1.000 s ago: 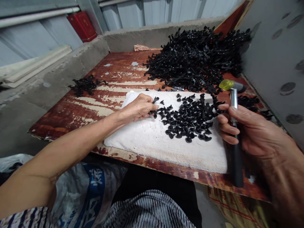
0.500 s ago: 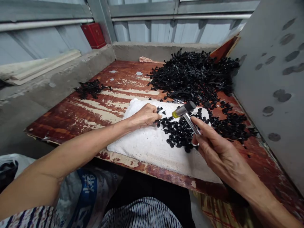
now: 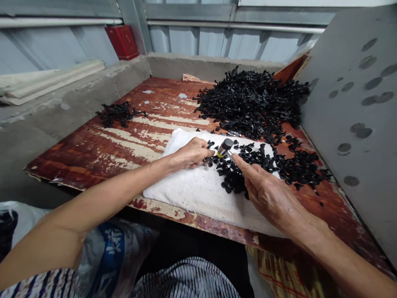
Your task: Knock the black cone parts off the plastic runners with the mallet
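Note:
My right hand (image 3: pixel 266 192) is wrapped round a small hammer (image 3: pixel 224 148) with a yellow-tipped dark head. The head is down on the white pad (image 3: pixel 192 188), right beside my left fingertips. My left hand (image 3: pixel 189 153) lies on the pad with its fingers pinched on a small black part (image 3: pixel 210 145) at the edge of a heap of black parts (image 3: pixel 248 165). The hammer's handle is hidden under my right hand.
A big pile of black pieces (image 3: pixel 251 101) covers the back right of the worn red board (image 3: pixel 124 136). A small clump of black pieces (image 3: pixel 119 114) lies at the left. A grey panel (image 3: pixel 356 103) stands at the right, a concrete ledge (image 3: pixel 77 103) at the left.
My right hand swung the hammer from raised at the right down and leftward onto the pad beside my left fingers. My left hand stayed in place.

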Tool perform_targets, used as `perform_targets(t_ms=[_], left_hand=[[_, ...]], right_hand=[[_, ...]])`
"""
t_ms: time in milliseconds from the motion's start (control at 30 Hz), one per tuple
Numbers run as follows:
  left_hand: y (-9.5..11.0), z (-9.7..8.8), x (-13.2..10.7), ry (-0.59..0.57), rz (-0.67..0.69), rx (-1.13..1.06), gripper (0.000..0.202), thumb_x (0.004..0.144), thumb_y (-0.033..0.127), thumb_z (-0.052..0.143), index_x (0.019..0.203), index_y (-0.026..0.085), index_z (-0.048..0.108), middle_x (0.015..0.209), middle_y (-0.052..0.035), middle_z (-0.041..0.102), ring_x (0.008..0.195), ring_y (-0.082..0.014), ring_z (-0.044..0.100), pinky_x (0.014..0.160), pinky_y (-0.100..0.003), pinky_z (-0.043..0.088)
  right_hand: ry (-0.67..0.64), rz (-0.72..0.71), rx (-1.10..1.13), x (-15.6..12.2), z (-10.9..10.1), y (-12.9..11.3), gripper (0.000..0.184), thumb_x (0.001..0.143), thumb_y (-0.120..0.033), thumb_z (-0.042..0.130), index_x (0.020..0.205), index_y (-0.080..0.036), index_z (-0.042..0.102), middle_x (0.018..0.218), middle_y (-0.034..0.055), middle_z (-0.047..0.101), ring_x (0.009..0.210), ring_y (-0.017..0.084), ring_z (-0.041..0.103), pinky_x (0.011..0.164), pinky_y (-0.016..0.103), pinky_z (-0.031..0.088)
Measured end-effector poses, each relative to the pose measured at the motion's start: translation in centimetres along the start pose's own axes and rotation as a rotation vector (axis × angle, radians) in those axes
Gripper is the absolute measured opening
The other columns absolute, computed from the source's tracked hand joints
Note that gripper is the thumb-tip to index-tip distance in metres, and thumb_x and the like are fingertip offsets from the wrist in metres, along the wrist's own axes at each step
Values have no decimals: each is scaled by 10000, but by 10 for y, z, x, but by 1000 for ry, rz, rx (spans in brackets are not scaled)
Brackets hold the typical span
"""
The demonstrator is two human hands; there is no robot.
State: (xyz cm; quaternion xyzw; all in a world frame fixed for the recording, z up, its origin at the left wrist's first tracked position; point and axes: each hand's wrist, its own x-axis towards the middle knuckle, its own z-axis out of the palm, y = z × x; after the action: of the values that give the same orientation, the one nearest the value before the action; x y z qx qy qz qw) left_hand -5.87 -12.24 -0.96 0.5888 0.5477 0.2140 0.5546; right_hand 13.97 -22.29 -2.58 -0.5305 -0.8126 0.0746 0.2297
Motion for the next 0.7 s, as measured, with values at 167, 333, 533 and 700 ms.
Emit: perform_targets(t_ms=[167, 333, 533, 700], left_hand=[[-5, -6, 0, -144, -79, -186, 262, 841, 119, 573, 635, 199, 432, 463, 16, 507, 325, -50, 402, 345, -182, 256], [-6, -3, -1, -61, -19, -154, 244, 813, 74, 557, 630, 193, 448, 451, 29, 498, 322, -51, 407, 347, -184, 295], [0, 3, -3, -10, -51, -52, 267, 798, 107, 590, 607, 200, 429, 397, 25, 485, 276, -50, 376, 337, -182, 229], [-1, 3, -1, -21, -74, -66, 246, 816, 122, 559, 622, 205, 432, 389, 32, 465, 266, -55, 360, 324, -188, 207]], right_hand=[[-32, 26, 0, -1, 1, -3, 617, 866, -145, 379, 1471, -268, 392, 855, 75, 664, 604, 199, 605, 594, 350, 545], [-11, 44, -4, 0, 5, 0, 569, 891, -179, 374, 1451, -268, 428, 820, 79, 652, 574, 188, 589, 563, 336, 539], [36, -31, -3, 4, -17, -11, 552, 898, -154, 375, 1445, -207, 429, 914, 102, 694, 746, 212, 655, 707, 375, 563], [231, -59, 28, 3, -19, -23, 587, 915, -137, 383, 1495, -216, 336, 1154, 126, 658, 912, 223, 661, 818, 398, 555]])
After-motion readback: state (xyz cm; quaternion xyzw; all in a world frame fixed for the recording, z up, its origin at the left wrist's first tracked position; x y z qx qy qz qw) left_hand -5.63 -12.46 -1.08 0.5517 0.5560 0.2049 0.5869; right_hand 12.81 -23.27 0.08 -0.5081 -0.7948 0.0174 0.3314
